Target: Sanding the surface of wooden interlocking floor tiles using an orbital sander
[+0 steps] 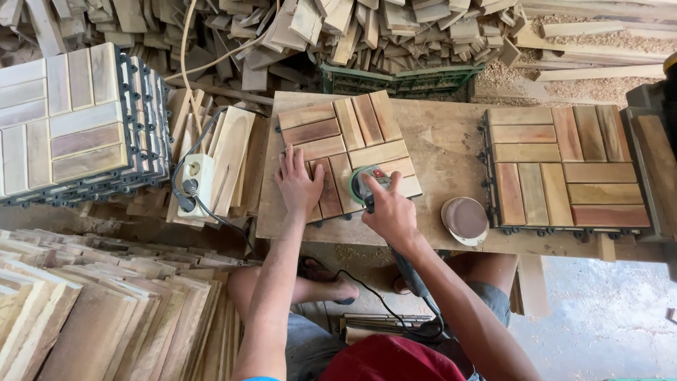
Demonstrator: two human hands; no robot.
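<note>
A square wooden deck tile [337, 139] made of short slats lies on a plywood worktop [441, 152]. My left hand [297, 185] presses flat on the tile's near left corner, fingers spread. My right hand [391, 213] grips a green and grey electric sander [368, 183] that rests on the tile's near right part. The sander's black cord [374, 296] runs back under my right arm.
A second slat tile [568, 166] lies on the worktop's right side, with a round sanding pad [465, 219] beside it. A stack of finished tiles [70, 120] stands at left. A white power strip [195, 183] sits on loose slats. Offcuts pile up behind; boards are stacked at lower left.
</note>
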